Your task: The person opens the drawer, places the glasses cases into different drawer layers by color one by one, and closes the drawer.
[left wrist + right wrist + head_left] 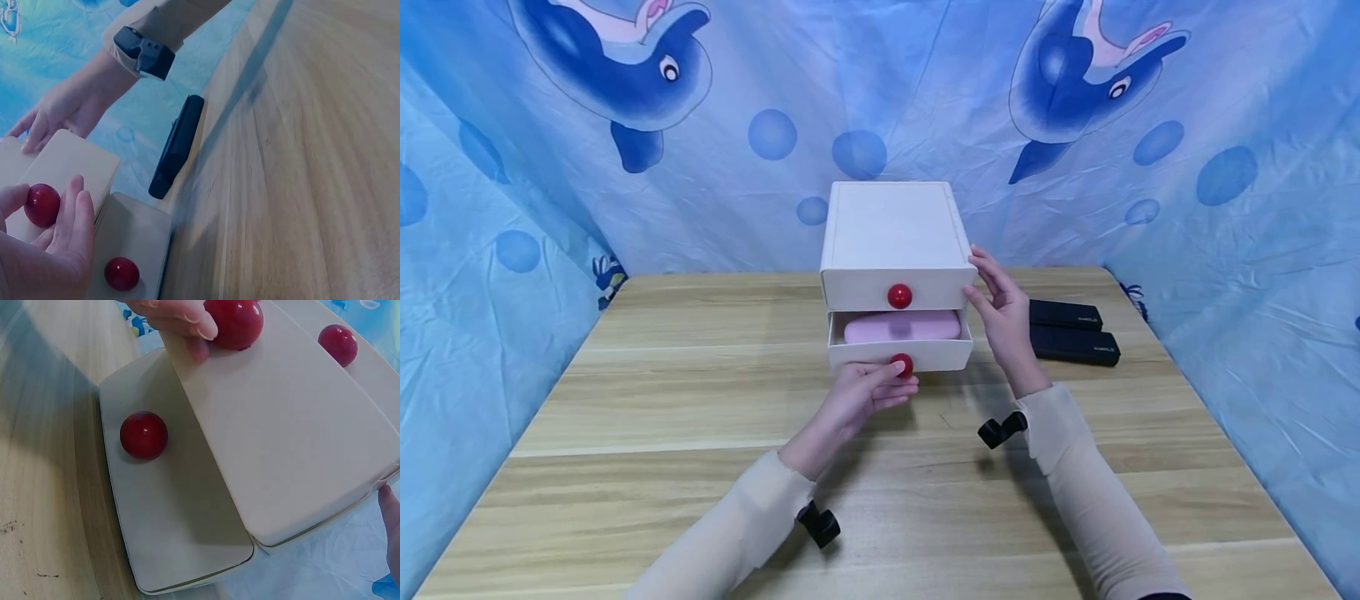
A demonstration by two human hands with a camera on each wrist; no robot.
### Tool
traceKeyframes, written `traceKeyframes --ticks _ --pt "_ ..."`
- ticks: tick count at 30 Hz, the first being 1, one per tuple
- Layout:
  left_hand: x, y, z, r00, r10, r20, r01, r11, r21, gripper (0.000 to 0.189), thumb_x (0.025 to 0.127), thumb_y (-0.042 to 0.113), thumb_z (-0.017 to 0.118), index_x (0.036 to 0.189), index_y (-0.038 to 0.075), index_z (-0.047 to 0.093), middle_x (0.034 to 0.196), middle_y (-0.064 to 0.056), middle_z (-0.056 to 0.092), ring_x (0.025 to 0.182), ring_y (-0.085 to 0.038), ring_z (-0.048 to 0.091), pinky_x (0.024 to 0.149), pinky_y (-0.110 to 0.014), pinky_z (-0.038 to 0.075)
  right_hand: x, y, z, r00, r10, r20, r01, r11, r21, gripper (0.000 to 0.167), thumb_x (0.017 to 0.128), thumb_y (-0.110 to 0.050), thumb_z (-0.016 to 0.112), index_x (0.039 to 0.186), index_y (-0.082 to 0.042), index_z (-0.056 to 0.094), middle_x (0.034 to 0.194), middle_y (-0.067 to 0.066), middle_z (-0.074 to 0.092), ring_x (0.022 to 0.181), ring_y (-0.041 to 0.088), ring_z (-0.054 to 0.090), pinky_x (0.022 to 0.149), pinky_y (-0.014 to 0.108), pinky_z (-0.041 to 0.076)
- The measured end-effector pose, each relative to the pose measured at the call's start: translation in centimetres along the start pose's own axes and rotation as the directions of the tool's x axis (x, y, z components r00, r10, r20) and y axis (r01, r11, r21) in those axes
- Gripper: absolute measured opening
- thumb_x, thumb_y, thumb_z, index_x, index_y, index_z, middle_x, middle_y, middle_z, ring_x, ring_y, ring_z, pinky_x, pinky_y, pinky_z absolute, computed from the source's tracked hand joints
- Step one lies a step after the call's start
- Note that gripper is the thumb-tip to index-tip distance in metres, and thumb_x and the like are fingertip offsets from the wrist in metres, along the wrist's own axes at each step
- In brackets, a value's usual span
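Note:
A white drawer cabinet (891, 225) stands toward the back of the table. Its middle drawer (940, 357) is pulled partway out, and a pink, rounded, elongated case (902, 327) lies inside. My left hand (868, 387) pinches that drawer's red knob (42, 205) between thumb and fingers. The top drawer's red knob (900, 295) sits above it. Under the pulled-out drawer, the wrist views reveal a closed bottom drawer (181, 506) with its own red knob (144, 435). My right hand (1006, 321) touches the cabinet's right side, its fingers extended near the upper front edge.
Two black oblong cases (1075, 344) lie side by side on the table, right of the cabinet. A blue curtain (925, 100) with dolphin prints hangs behind and along both sides of the wooden table (662, 400). Each wrist wears a small black camera.

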State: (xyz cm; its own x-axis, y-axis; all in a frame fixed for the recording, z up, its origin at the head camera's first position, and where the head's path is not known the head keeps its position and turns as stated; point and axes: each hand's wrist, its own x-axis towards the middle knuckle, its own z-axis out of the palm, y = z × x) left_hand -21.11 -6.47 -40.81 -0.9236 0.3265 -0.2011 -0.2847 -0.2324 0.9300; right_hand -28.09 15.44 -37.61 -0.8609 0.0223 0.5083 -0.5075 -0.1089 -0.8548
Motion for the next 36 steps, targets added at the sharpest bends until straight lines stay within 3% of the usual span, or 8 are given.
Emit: traceKeyframes --ticks 7,14,22,36 --pt "0.3 0.2 -0.1 1.000 -0.004 0.006 0.004 1.000 0.005 0.037 0.095 0.010 0.059 0.123 -0.014 0.055 0.098 -0.017 0.075 0.081 -0.013 0.073 0.081 -0.030 0.060 -0.1 0.1 -0.1 1.000 -0.004 -0.005 0.004 1.000 -0.005 0.039 0.093 -0.003 0.061 0.132 -0.004 0.057 0.150 0.004 0.046 0.138 0.014 0.044 0.103 0.018 0.046" --pt "0.6 0.2 -0.1 1.000 -0.010 0.001 0.010 1.000 0.004 0.035 0.095 0.008 0.059 0.122 -0.014 0.056 0.093 -0.013 0.076 0.078 -0.012 0.073 0.081 -0.031 0.060 -0.1 0.1 -0.1 1.000 -0.007 0.000 0.007 1.000 -0.010 0.040 0.093 -0.002 0.061 0.133 -0.002 0.056 0.151 0.005 0.045 0.139 0.014 0.043 0.103 0.018 0.047" --pt "0.9 0.3 -0.3 1.000 -0.011 -0.018 0.011 1.000 0.006 0.035 0.094 0.010 0.060 0.120 -0.014 0.057 0.092 -0.014 0.076 0.077 -0.013 0.073 0.080 -0.031 0.061 -0.1 0.4 -0.2 0.999 -0.044 0.014 0.044 0.999 0.011 0.039 0.093 -0.012 0.064 0.131 -0.007 0.059 0.149 0.003 0.047 0.138 0.014 0.044 0.103 0.016 0.046" --pt "1.8 0.5 -0.5 1.000 -0.002 -0.023 0.002 1.000 0.007 0.034 0.094 0.011 0.061 0.117 -0.014 0.059 0.089 -0.013 0.076 0.077 -0.013 0.073 0.078 -0.030 0.061 -0.1 0.1 0.0 1.000 -0.017 -0.003 0.017 1.000 -0.007 0.037 0.093 -0.003 0.061 0.129 -0.010 0.060 0.150 0.006 0.046 0.139 0.016 0.043 0.104 0.018 0.046"
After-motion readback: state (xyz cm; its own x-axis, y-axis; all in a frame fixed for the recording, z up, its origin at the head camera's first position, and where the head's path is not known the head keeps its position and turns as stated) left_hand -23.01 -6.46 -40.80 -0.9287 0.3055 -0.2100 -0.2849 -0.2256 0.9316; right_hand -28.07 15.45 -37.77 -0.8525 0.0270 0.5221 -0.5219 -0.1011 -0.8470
